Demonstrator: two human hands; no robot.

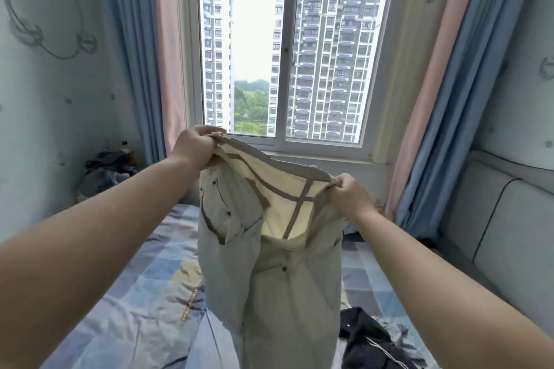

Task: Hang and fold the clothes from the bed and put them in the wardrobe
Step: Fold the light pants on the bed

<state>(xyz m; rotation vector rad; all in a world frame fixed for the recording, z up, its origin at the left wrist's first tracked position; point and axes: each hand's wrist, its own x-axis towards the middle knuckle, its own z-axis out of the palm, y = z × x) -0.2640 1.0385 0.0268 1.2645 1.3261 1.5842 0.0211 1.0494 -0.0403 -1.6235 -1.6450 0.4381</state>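
A pair of pale beige trousers (269, 278) hangs in the air above the bed (129, 302), held up by the waistband with the cream lining showing inside. My left hand (198, 148) grips the waistband's left end, raised higher. My right hand (350, 196) pinches the right end, a little lower. The legs drop down out of the frame's bottom edge. A dark garment (371, 338) lies crumpled on the bed at the lower right. The wardrobe is not in view.
The bed has a blue and grey checked cover. A padded grey headboard (506, 228) lines the right side. A heap of dark clothes (105, 171) sits in the far left corner. Straight ahead is a window (287, 48) with blue and pink curtains.
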